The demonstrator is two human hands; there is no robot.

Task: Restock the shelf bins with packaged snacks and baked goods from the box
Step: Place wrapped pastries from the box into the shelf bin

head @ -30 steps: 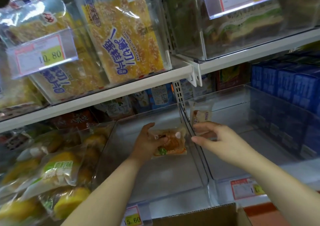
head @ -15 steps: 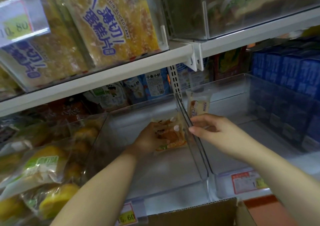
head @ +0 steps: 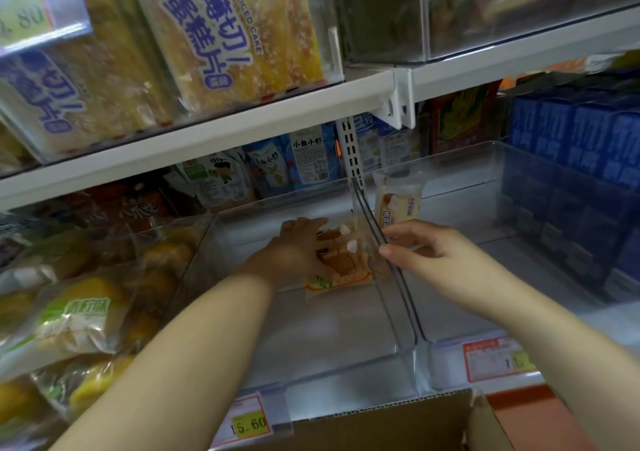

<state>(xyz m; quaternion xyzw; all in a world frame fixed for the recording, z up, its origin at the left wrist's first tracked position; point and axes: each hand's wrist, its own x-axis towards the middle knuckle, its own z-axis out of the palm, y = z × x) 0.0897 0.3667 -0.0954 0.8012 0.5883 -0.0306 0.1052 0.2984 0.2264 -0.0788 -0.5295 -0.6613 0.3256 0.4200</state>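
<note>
My left hand (head: pixel 298 251) reaches into the middle clear bin (head: pixel 311 339) and holds an orange pastry packet (head: pixel 341 265) against the bin's right wall, low near the floor. My right hand (head: pixel 427 255) is over the divider, thumb and forefinger closed at the foot of a cream-coloured bread packet (head: pixel 398 204). That packet stands upright in the right clear bin (head: pixel 491 236), which holds nothing else. The open cardboard box (head: pixel 381 426) shows only its top flap at the bottom edge.
Yellow bun packs (head: pixel 79 315) fill the left bin. Blue cartons (head: pixel 581 145) stand at the right, snack pouches (head: pixel 263 166) behind the bins. The white upper shelf (head: pixel 214 135) carries sliced cake packs (head: pixel 235 31). Price tags (head: pixel 249 423) line the front edge.
My left hand has carried the pastry packet deeper into the middle bin, toward its right wall. My right hand stays at the divider with the cream packet. My view has moved closer.
</note>
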